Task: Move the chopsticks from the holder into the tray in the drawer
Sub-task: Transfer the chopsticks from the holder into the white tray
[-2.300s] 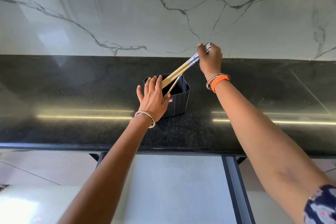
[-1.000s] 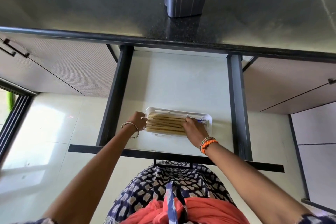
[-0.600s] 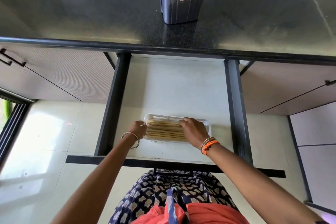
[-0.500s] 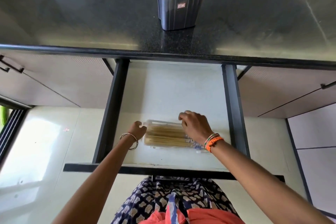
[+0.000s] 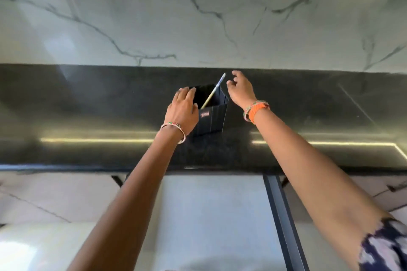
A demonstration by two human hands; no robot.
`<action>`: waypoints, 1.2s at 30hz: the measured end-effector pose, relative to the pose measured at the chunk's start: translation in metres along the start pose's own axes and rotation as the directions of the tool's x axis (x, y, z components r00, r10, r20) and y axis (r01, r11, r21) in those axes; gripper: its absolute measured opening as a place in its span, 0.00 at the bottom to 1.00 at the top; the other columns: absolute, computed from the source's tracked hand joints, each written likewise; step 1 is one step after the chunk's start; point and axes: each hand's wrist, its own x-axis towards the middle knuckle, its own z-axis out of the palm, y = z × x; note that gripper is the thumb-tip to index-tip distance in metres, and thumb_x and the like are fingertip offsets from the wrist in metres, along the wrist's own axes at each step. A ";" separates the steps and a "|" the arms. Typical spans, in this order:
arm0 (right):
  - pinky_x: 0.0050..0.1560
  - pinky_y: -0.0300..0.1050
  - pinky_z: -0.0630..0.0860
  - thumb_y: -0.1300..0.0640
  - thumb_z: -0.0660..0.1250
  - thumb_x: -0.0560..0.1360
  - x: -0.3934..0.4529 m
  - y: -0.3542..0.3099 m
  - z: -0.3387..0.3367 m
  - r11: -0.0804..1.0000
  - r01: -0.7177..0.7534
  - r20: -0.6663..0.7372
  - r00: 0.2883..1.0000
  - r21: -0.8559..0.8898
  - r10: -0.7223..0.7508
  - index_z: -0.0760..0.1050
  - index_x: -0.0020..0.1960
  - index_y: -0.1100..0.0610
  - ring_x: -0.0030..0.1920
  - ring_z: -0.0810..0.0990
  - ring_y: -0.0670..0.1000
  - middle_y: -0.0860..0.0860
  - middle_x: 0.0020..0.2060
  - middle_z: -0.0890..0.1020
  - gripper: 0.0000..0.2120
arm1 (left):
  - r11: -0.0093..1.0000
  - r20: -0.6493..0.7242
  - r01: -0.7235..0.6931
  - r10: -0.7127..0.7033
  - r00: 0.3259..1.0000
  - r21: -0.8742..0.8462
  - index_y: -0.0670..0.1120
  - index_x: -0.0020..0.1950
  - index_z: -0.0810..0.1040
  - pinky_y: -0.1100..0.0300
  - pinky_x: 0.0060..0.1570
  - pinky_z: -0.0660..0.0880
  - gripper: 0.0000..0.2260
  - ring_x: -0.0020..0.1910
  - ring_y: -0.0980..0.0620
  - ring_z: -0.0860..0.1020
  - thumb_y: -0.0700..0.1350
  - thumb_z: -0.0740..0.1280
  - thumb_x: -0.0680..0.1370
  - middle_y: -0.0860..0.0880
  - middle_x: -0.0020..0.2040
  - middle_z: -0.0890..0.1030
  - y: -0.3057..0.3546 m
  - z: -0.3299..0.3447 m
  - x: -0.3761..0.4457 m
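A dark ribbed holder (image 5: 212,120) stands on the black counter (image 5: 88,112). One chopstick (image 5: 213,91) leans inside it, its patterned top pointing up and right. My left hand (image 5: 184,110) rests against the holder's left rim, fingers spread over the edge. My right hand (image 5: 240,90) hovers just right of the chopstick's top with fingers apart, holding nothing. The tray is out of view; only the open drawer's pale floor (image 5: 209,215) shows below the counter edge.
A marble wall (image 5: 198,11) rises behind the counter. The drawer's dark right rail (image 5: 279,215) runs down toward me. Cabinet fronts flank the drawer on both sides.
Both hands left the tray in the drawer and rose to the holder on the counter. The view tilted up, so the tray with the chopsticks dropped out of sight.
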 end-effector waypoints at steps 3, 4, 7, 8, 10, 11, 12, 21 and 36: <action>0.69 0.47 0.65 0.61 0.57 0.80 0.057 -0.001 0.017 0.997 -0.073 0.056 0.996 0.011 0.073 0.65 0.70 0.63 0.69 0.69 0.59 0.61 0.69 0.71 0.19 | 0.988 0.143 0.001 -0.024 0.989 0.156 0.45 0.73 0.61 0.48 0.74 0.58 0.20 0.76 0.47 0.54 0.44 0.54 0.80 0.45 0.76 0.60 -0.016 0.018 0.017; 0.67 0.46 0.67 0.63 0.58 0.79 0.068 -0.001 0.022 0.998 -0.067 0.062 0.996 0.011 0.066 0.70 0.67 0.65 0.66 0.72 0.60 0.62 0.66 0.74 0.17 | 0.983 0.178 0.001 -0.034 0.983 0.186 0.45 0.73 0.62 0.48 0.74 0.57 0.20 0.77 0.48 0.54 0.44 0.53 0.81 0.45 0.76 0.60 -0.021 0.023 0.016; 0.54 0.37 0.74 0.69 0.64 0.73 0.077 -0.001 0.027 0.998 -0.048 0.008 0.999 0.052 0.048 0.81 0.52 0.67 0.55 0.81 0.56 0.62 0.51 0.84 0.10 | 0.973 0.201 -0.028 -0.019 0.979 0.230 0.45 0.73 0.62 0.49 0.74 0.55 0.20 0.77 0.49 0.52 0.45 0.52 0.81 0.47 0.76 0.61 -0.032 0.033 0.008; 0.50 0.35 0.74 0.70 0.66 0.72 0.075 -0.004 0.024 0.998 -0.021 -0.023 0.999 0.065 0.023 0.82 0.49 0.67 0.52 0.83 0.55 0.62 0.48 0.85 0.08 | 0.974 0.195 -0.028 -0.017 0.981 0.225 0.44 0.73 0.61 0.49 0.75 0.54 0.20 0.77 0.48 0.51 0.45 0.52 0.81 0.47 0.76 0.61 -0.032 0.033 0.007; 0.47 0.33 0.73 0.70 0.67 0.71 0.067 -0.016 0.012 0.995 0.064 -0.119 0.991 0.082 -0.054 0.83 0.46 0.66 0.49 0.83 0.54 0.61 0.45 0.85 0.07 | 0.982 0.192 -0.010 -0.026 0.981 0.187 0.45 0.75 0.57 0.48 0.75 0.51 0.22 0.77 0.48 0.50 0.45 0.52 0.81 0.47 0.77 0.57 -0.026 0.029 0.007; 0.46 0.33 0.74 0.70 0.66 0.71 0.058 -0.023 0.001 0.989 0.116 -0.190 0.977 0.096 -0.096 0.83 0.46 0.66 0.47 0.83 0.53 0.60 0.44 0.86 0.08 | 0.988 0.178 0.004 -0.032 0.984 0.156 0.46 0.76 0.54 0.47 0.75 0.49 0.23 0.77 0.48 0.49 0.45 0.53 0.80 0.46 0.78 0.55 -0.021 0.025 0.005; 0.47 0.35 0.75 0.70 0.66 0.70 0.048 -0.028 -0.010 0.978 0.166 -0.273 0.954 0.128 -0.126 0.83 0.45 0.65 0.45 0.83 0.52 0.60 0.43 0.86 0.08 | 0.993 0.142 0.016 -0.032 0.989 0.113 0.47 0.76 0.51 0.46 0.75 0.48 0.25 0.77 0.48 0.48 0.45 0.54 0.80 0.46 0.78 0.53 -0.014 0.019 0.003; 0.35 0.32 0.76 0.72 0.64 0.73 -0.169 0.042 -0.031 0.739 0.015 -0.352 0.886 0.673 0.303 0.81 0.46 0.60 0.34 0.80 0.41 0.52 0.38 0.82 0.10 | 0.970 -0.106 -0.161 0.182 0.977 0.182 0.47 0.46 0.77 0.49 0.50 0.70 0.15 0.44 0.41 0.79 0.46 0.51 0.78 0.47 0.43 0.83 -0.004 -0.004 -0.111; 0.48 0.52 0.78 0.71 0.61 0.71 -0.418 0.146 0.055 0.751 0.275 0.582 0.794 -0.600 0.174 0.80 0.48 0.63 0.47 0.82 0.62 0.59 0.40 0.83 0.11 | 0.962 0.490 0.263 -0.197 0.849 -0.068 0.38 0.47 0.82 0.56 0.48 0.74 0.05 0.47 0.41 0.79 0.37 0.67 0.74 0.39 0.46 0.82 -0.079 0.073 -0.351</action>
